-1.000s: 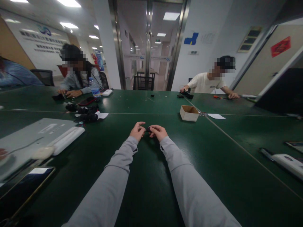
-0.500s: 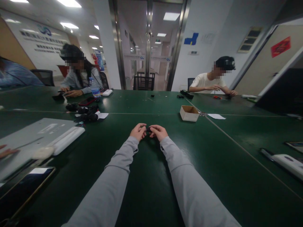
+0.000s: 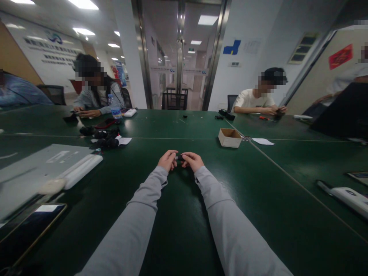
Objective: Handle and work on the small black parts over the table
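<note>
A small black object with a silvery end [image 3: 179, 157] is held between my two hands, just above the green table [image 3: 178, 237]. It is too small to name its kind. My left hand [image 3: 167, 160] is closed, thumb and fingers pinching at the silvery end. From the other side my right hand [image 3: 193, 161] pinches the black part, its other fingers curled beneath. My fingers cover some of the object. Beyond my right hand stands a small open cardboard box [image 3: 230, 142].
Left of me lie a grey panel [image 3: 37, 161], a phone [image 3: 31, 226] and black gear [image 3: 107, 142]. A water bottle [image 3: 116, 111] stands farther back. White paper [image 3: 263, 142] and a white device [image 3: 349, 197] lie to the right. Several people are around the table.
A silvery end now shows between my fingers; my hands have barely moved. The co-worker across on the right has brought both hands together. A person has appeared far right; a hand has left the left edge.
</note>
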The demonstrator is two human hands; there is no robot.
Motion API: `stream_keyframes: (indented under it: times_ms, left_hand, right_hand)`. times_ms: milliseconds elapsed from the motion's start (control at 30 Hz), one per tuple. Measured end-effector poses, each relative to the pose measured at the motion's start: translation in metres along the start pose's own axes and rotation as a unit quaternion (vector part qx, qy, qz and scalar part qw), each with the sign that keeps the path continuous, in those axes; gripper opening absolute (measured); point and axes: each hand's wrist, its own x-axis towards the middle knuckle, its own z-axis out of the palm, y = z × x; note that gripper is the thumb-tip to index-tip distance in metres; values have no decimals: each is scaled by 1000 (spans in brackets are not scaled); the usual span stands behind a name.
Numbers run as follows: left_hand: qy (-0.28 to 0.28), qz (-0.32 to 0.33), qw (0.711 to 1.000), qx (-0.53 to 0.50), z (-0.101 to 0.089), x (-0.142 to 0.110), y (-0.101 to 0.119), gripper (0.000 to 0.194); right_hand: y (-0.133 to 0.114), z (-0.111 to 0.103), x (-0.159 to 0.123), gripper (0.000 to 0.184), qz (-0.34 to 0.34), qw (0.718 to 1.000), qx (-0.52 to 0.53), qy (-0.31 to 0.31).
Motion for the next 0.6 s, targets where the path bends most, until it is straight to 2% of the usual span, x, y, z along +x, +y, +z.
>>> stream_keyframes:
  times_ms: [133, 233, 400, 500, 600]
  left_hand:
    - [17, 26, 999, 7, 1, -2, 2, 37]
    - [15, 19, 1000, 13, 1, -1, 2, 34]
    - [24, 19, 999, -11, 1, 0, 0, 40]
    - [17, 5, 1000, -3, 1, 0, -1, 36]
    - [23, 26, 999, 8, 1, 1, -2, 41]
  right_hand:
    - [-1, 0, -1, 28, -2, 1000, -3, 3]
    - [-1, 0, -1, 29, -3, 1000, -4, -4]
    - [-2, 0, -1, 30, -2, 1000, -5, -3]
    - [-2, 0, -1, 31, -2, 1000, -6, -3]
    - [-1, 0, -1, 33, -4, 1000, -6, -4]
